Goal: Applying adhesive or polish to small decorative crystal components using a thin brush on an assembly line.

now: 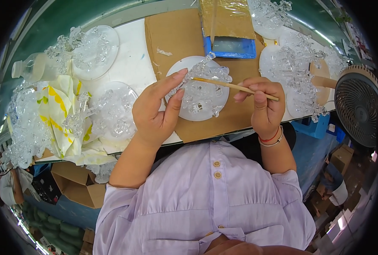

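My left hand (153, 108) pinches a clear, branching plastic piece (201, 66) between thumb and fingers. In my right hand (266, 102) is a thin wooden stick (235, 87), held like a pen. Its darker tip reaches left to the clear piece, close to my left fingers; whether it touches is hard to tell. Beneath both lies a white round plate (181, 64) carrying more clear pieces. The plate rests on brown cardboard (165, 36). Beyond it stands a blue tray (249, 54) with clear liquid, partly covered by a tape-wrapped cardboard flap (229, 19) with another stick leaning there.
Round plates of clear plastic parts stand left (112, 42) and right (267, 63). A translucent bottle (27, 68) lies at the far left, near a yellow-patterned cloth (61, 114). A black fan (359, 106) is at the right edge. An open carton (76, 182) sits below the table.
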The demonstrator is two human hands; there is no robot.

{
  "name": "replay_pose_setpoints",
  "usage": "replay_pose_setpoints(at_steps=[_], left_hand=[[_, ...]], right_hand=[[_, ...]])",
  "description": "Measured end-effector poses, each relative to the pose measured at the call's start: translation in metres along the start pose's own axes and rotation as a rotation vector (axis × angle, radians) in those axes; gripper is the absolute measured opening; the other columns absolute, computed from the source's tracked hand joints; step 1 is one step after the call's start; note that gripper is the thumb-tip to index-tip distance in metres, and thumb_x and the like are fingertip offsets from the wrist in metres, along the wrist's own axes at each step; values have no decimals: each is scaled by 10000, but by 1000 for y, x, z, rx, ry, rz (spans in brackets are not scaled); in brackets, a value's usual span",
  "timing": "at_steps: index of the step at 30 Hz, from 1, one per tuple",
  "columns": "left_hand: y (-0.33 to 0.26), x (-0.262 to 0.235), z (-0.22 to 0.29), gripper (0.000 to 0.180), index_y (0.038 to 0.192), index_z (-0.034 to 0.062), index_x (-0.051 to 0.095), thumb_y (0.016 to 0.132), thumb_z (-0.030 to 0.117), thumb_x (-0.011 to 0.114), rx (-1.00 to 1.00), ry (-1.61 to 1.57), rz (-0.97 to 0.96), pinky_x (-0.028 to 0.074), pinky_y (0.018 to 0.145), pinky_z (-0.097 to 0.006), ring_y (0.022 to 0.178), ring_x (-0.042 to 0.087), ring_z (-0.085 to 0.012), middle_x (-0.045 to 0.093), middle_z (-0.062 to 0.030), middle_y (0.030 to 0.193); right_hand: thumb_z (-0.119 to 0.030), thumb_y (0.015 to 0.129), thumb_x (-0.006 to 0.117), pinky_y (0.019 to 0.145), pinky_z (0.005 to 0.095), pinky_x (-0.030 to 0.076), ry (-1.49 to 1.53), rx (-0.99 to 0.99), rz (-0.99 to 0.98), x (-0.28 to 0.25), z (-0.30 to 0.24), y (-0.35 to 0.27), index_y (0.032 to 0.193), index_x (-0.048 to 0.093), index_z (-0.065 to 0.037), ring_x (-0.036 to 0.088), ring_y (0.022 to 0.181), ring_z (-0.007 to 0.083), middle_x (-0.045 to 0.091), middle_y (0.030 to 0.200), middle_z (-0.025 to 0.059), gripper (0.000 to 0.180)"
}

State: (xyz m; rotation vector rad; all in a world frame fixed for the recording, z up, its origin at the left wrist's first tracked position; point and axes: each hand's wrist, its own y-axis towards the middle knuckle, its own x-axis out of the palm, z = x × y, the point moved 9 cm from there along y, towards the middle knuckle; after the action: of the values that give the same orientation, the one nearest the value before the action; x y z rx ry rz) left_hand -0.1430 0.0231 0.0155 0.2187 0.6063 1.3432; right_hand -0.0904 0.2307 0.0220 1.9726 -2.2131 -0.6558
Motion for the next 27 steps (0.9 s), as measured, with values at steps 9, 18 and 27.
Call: replay_pose_setpoints(at_steps=[9,18,27], left_hand=[[-2,3,-5,235,1071,11,648,837,26,660,-47,-1,-5,509,777,-269,874,665,-204,696,-95,1044],[-2,3,-4,244,1078,12,649,834,8,654,-51,7,-7,512,771,-267,871,666,-203,696,-94,1041],[1,1,3,267,1074,36,659,810,-4,665,51,83,17,502,664,-254,775,654,-192,701,-83,1013]], right_hand=[[-55,879,639,499,276,454,-430,-366,-82,43,-58,34,918,530,8,596,566,209,616,726,121,132],[-51,856,665,479,283,439,-532,-364,-134,57,-64,45,899,522,2,582,543,232,610,709,109,158],[2,873,607,499,285,458,-541,-419,-112,42,-64,23,910,508,15,597,558,253,620,722,149,106]])
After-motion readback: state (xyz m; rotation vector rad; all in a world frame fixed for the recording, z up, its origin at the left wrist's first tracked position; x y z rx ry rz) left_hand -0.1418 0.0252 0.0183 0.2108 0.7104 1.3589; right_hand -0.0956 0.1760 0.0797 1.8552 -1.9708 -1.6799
